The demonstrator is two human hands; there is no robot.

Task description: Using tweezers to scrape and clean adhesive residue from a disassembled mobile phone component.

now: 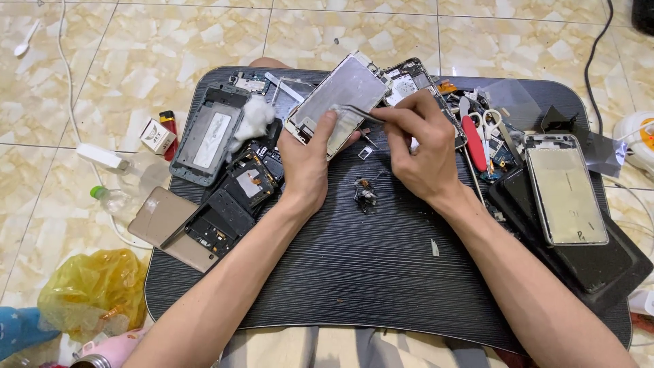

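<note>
Our left hand (306,160) props the phone frame (338,101) tilted above the tabletop (354,272), clamped at its lower edge, so our right hand (419,146), pinching tweezers (355,112), reaches inside.

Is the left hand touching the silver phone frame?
Touching. The head view shows the left hand gripping the silver phone frame, its thumb pressed flat on the frame's face.

A silver phone frame (337,102), a flat metal plate with small cut-outs, is tilted up above the dark tabletop (368,272), its lower edge gripped by the left hand (306,167). Thin metal tweezers (357,112), pinched in the right hand (419,146), touch the frame's face near its lower right edge.
</note>
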